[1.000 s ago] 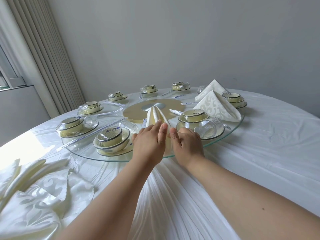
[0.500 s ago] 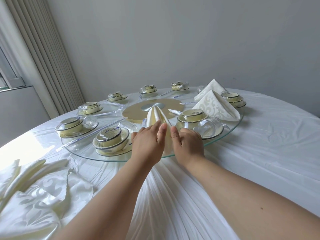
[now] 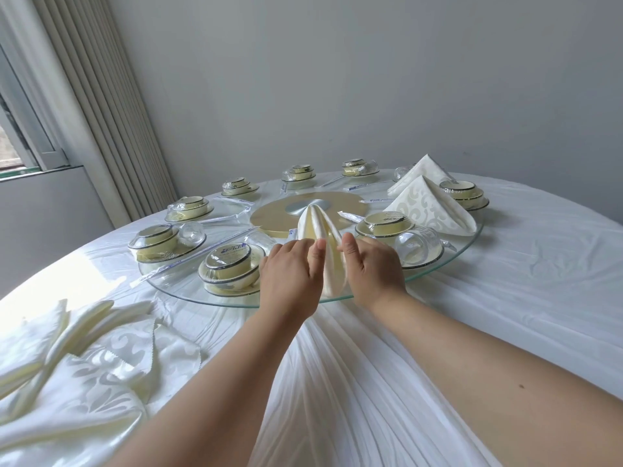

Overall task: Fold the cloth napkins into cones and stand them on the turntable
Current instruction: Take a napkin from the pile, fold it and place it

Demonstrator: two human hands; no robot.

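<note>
A cream cloth napkin (image 3: 317, 224) folded into a narrow cone stands upright near the front edge of the glass turntable (image 3: 175, 288). My left hand (image 3: 293, 274) presses its left side with nearly straight fingers. My right hand (image 3: 374, 267) lies against its right side, thumb up beside the fold. The lower part of the cone shows in the gap between the hands. Two wider folded napkins (image 3: 431, 210) stand at the turntable's far right, one behind the other.
Shrink-wrapped bowl sets (image 3: 232, 267) ring the turntable, one (image 3: 387, 224) just right of the cone with an overturned glass (image 3: 418, 247). Loose unfolded napkins (image 3: 84, 358) lie piled on the white tablecloth at the lower left. A gold disc (image 3: 269, 217) marks the turntable's middle.
Both hands have drawn slightly apart, so more of the cone's lower fold shows between them. The napkin stays standing in the same spot.
</note>
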